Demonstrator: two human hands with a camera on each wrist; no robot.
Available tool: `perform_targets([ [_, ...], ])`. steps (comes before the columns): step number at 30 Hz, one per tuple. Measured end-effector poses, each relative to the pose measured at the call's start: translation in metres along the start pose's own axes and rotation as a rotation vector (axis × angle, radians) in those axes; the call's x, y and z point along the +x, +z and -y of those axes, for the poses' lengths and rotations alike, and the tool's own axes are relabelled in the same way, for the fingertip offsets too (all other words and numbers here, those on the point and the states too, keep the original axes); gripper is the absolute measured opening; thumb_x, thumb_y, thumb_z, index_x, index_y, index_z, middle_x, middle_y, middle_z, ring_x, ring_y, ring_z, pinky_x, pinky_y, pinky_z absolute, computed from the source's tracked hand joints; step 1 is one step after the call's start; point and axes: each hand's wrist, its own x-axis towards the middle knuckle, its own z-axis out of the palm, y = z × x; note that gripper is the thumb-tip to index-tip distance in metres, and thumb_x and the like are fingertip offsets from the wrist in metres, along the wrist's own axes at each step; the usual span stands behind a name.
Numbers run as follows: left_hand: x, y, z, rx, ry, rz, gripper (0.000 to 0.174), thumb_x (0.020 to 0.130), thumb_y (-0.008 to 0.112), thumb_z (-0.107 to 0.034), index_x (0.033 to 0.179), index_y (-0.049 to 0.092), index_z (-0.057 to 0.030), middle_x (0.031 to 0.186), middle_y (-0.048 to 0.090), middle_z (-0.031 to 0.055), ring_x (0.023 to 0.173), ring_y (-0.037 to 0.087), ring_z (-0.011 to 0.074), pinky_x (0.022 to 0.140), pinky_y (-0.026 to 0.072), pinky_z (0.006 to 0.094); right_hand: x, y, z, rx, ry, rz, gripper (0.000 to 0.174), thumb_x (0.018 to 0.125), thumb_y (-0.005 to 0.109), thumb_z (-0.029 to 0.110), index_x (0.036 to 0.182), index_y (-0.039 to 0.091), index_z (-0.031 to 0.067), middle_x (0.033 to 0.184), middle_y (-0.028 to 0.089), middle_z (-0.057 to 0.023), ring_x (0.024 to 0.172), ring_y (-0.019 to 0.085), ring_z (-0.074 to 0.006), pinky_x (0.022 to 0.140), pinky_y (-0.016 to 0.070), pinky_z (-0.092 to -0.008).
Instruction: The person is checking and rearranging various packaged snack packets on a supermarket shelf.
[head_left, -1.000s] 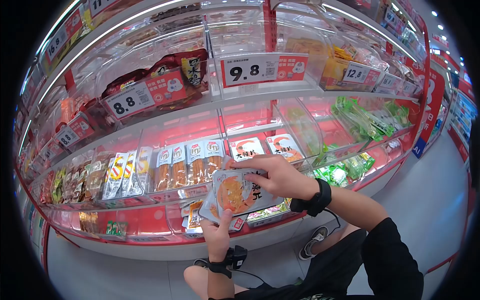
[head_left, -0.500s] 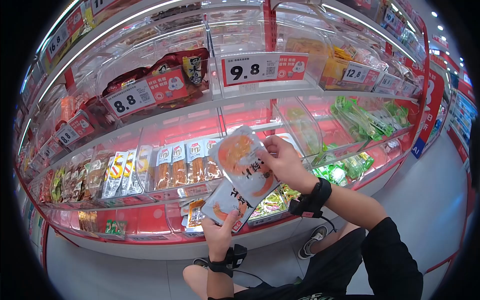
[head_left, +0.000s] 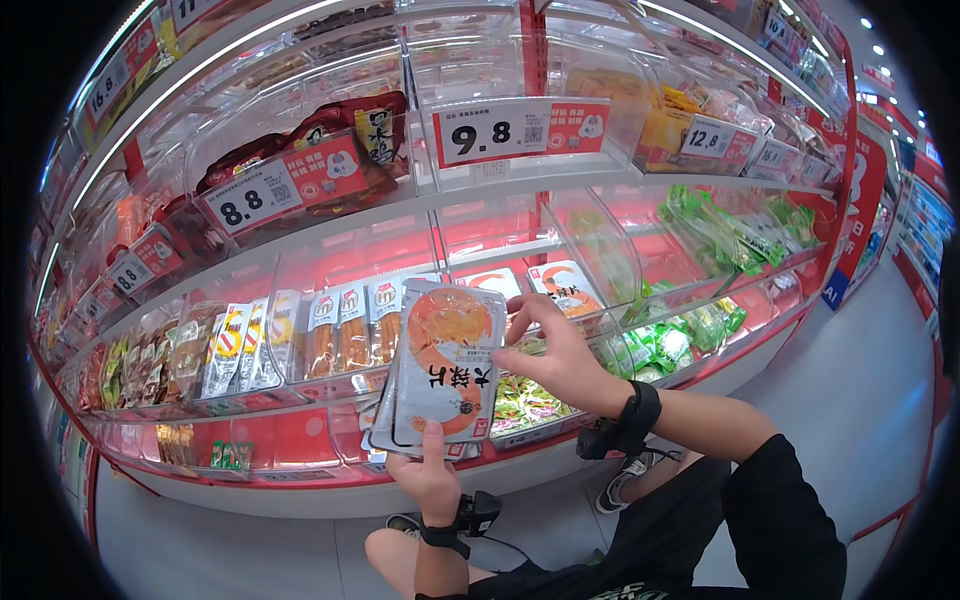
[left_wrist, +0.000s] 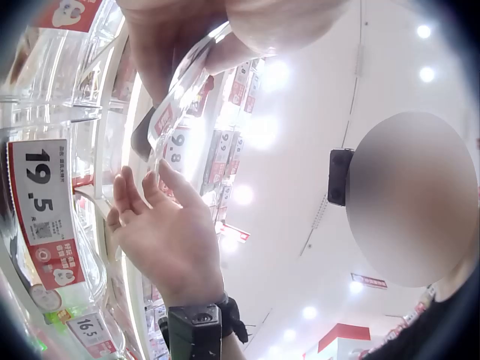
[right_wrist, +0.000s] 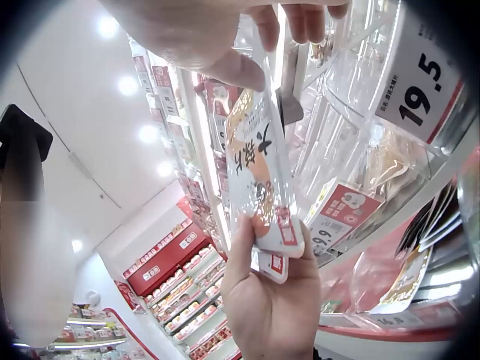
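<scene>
A small stack of flat snack pouches [head_left: 445, 365] is held upright in front of the chest. It is gripped at its lower edge by the left hand [head_left: 428, 482], with the thumb on the front face and the fingers behind. The upper right edge of the front pouch appears to be pinched lightly between the thumb and fingers of the right hand [head_left: 558, 362], which is only a little closed.

The pouches are judged to be light, thin and flexible. Their glossy film is probably slippery, so one pouch could slide off another. The sealed borders are likely stiffer than the filled middle, so a pinch at an edge or corner is thought to be safest, and the contents would not be squeezed.

Just beyond the right hand, the same pouches are seen standing in a clear shelf bin [head_left: 565, 288]. Green packets [head_left: 665, 345] lie further to the right of it.
</scene>
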Motion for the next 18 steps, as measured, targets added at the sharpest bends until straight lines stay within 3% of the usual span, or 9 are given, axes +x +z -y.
perform_targets([
  [3,0.006,-0.011,0.0,-0.032,0.029,-0.014,0.021,0.09,0.056,-0.006,0.108,0.055,0.0053,0.103,0.061,0.0096,0.091,0.057,0.0134,0.082,0.0462,0.0284,0.006,-0.005,0.008,0.062,-0.017,-0.181,0.056,0.076,0.072,0.028,0.116,0.045,-0.0019,0.123,0.047,-0.0169,0.111,0.048,-0.0272,0.095,0.0369,-0.0406],
  [4,0.008,-0.012,0.0,-0.031,0.042,-0.021,0.021,0.09,0.056,-0.007,0.107,0.055,0.0054,0.102,0.061,0.0095,0.09,0.058,0.0134,0.082,0.0463,0.0284,0.01,-0.01,0.007,0.008,-0.071,-0.146,0.076,0.076,0.072,0.032,0.132,0.034,-0.0021,0.128,0.044,-0.0179,0.114,0.047,-0.0275,0.097,0.0365,-0.0405],
  [7,0.006,-0.018,-0.005,0.007,-0.007,0.024,0.022,0.091,0.056,-0.011,0.106,0.055,0.0055,0.099,0.062,0.0086,0.086,0.057,0.0125,0.08,0.046,0.0274,0.018,-0.02,0.014,-0.004,-0.104,0.155,0.083,0.075,0.073,0.037,0.137,0.03,0.0033,0.138,0.038,-0.0143,0.124,0.041,-0.0228,0.098,0.0337,-0.0389],
  [8,0.005,-0.019,-0.007,0.028,-0.04,0.052,0.022,0.092,0.056,-0.012,0.106,0.055,0.0055,0.097,0.062,0.0082,0.085,0.057,0.012,0.079,0.0457,0.0269,0.02,-0.02,0.014,0.126,-0.053,0.297,0.084,0.077,0.074,0.035,0.139,0.028,0.0038,0.134,0.045,-0.0159,0.123,0.044,-0.0216,0.098,0.0365,-0.0365],
  [11,0.003,-0.016,0.002,0.147,0.088,0.099,0.022,0.095,0.052,-0.017,0.106,0.053,0.0026,0.093,0.061,0.0072,0.073,0.058,0.0107,0.062,0.046,0.0219,0.019,-0.021,0.012,0.432,0.227,0.665,0.079,0.078,0.074,0.026,0.14,0.028,0.005,0.122,0.057,-0.0138,0.117,0.051,-0.019,0.093,0.0418,-0.033],
  [12,0.004,-0.018,0.003,0.179,0.06,0.115,0.022,0.096,0.051,-0.018,0.104,0.053,0.0021,0.088,0.06,0.0057,0.069,0.056,0.009,0.058,0.0431,0.0207,0.016,-0.016,0.006,0.5,0.193,0.655,0.074,0.078,0.074,0.016,0.139,0.032,0.0055,0.107,0.063,-0.0074,0.101,0.057,-0.0123,0.085,0.0452,-0.0271],
  [15,0.007,-0.023,0.004,0.277,0.008,0.162,0.023,0.097,0.05,-0.022,0.099,0.055,0.0007,0.076,0.057,0.0012,0.057,0.049,0.0046,0.049,0.0354,0.0178,0.012,-0.021,0.012,0.468,0.053,0.717,0.073,0.077,0.076,0.016,0.137,0.036,0.0049,0.097,0.061,-0.0028,0.088,0.054,-0.0073,0.081,0.0445,-0.0254],
  [16,0.009,-0.022,0.002,0.314,0.013,0.183,0.024,0.097,0.049,-0.022,0.098,0.055,0.0004,0.072,0.056,-0.0001,0.055,0.047,0.0037,0.048,0.0333,0.0175,0.01,-0.021,0.014,0.455,0.022,0.667,0.067,0.075,0.078,0.019,0.131,0.044,0.0037,0.087,0.055,0.0019,0.077,0.046,-0.0052,0.074,0.0439,-0.0245],
  [18,0.012,-0.017,-0.002,0.362,0.002,0.177,0.025,0.097,0.049,-0.023,0.096,0.056,0.0001,0.068,0.053,-0.0018,0.053,0.044,0.0028,0.047,0.0311,0.0172,0.008,-0.021,0.006,0.224,0.002,0.586,0.059,0.074,0.078,0.026,0.121,0.05,0.0009,0.089,0.06,-0.0055,0.081,0.056,-0.0125,0.071,0.0466,-0.029],
])
